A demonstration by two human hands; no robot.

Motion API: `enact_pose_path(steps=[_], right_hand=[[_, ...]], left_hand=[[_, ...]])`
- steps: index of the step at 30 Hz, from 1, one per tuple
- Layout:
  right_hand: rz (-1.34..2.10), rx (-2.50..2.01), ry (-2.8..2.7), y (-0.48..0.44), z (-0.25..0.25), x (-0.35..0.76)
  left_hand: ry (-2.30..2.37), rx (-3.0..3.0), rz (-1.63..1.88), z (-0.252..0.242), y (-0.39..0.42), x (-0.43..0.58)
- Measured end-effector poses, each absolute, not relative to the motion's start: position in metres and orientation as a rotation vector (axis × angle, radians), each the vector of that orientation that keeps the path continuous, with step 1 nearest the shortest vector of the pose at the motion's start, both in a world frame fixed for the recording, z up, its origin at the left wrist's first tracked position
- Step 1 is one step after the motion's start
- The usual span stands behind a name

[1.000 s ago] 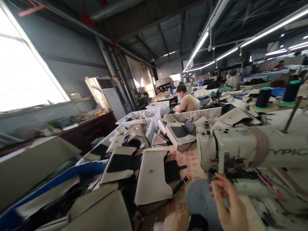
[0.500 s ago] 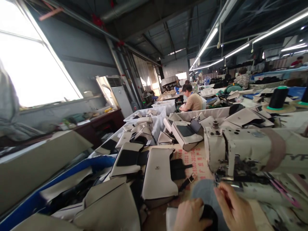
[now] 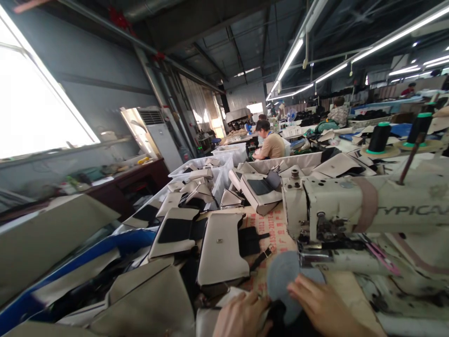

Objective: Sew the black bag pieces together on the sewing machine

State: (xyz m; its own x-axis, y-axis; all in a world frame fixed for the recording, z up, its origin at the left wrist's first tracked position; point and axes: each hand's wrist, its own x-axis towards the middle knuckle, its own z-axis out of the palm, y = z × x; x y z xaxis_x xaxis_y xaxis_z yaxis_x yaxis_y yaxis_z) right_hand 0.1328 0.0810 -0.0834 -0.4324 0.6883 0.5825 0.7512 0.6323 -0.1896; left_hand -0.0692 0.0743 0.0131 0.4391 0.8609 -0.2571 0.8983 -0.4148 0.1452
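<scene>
My left hand [image 3: 242, 314] is at the bottom edge, its fingers curled round a beige and black bag piece [image 3: 224, 297], whose black part [image 3: 277, 314] shows between my hands. My right hand [image 3: 321, 304] lies with stretched fingers over a round grey disc [image 3: 280, 276], just below the needle area of the sewing machine [image 3: 333, 206]. The disc hides whatever is under it, and the lower part of the bag piece is out of view. Left of the disc lies a beige bag [image 3: 224, 248] with a small metal fitting and a black buckled strap [image 3: 261, 260].
More beige bags [image 3: 175, 234] lie to the left, beside a blue-lined bin [image 3: 129, 238] full of pieces. White crates [image 3: 224, 180] with bags stand behind. Black thread cones [image 3: 379, 138] rise behind the machine. Pink-handled snips [image 3: 382, 257] rest on it. A seated person [image 3: 271, 145] works further back.
The view has turned slightly right, so the machine and bags appear further left. My right hand has moved away from the needle area and now lies over the disc. My left hand keeps its hold.
</scene>
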Motion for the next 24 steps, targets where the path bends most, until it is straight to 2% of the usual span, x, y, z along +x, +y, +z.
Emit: enact_pose_path(steps=[4, 7, 11, 16, 19, 22, 24], right_hand=[[-0.051, -1.134, -1.955, 0.104, -0.061, 0.146], [-0.007, -1.172, -1.524, 0.123, -0.049, 0.135], [0.030, -1.344, -1.114, 0.136, -0.045, 0.109], [0.276, -1.313, -1.172, 0.122, -0.055, 0.105], [0.405, -1.295, -1.160, 0.103, -0.075, 0.114], [0.474, -1.435, -1.188, 0.080, -0.095, 0.123], [0.535, -1.537, -1.308, 0.062, -0.104, 0.126]], left_hand=[[1.512, 2.684, 0.031, 0.062, 0.105, -0.045], [1.477, 2.823, 0.171, 0.087, 0.138, -0.028], [1.466, 2.858, 0.255, 0.084, 0.161, -0.012], [1.411, 2.830, 0.191, 0.068, 0.140, -0.032], [1.616, 2.748, 0.243, 0.085, 0.133, -0.067], [2.029, 2.728, 0.683, 0.125, 0.138, -0.094], [2.274, 2.689, 1.305, 0.154, 0.147, -0.095]])
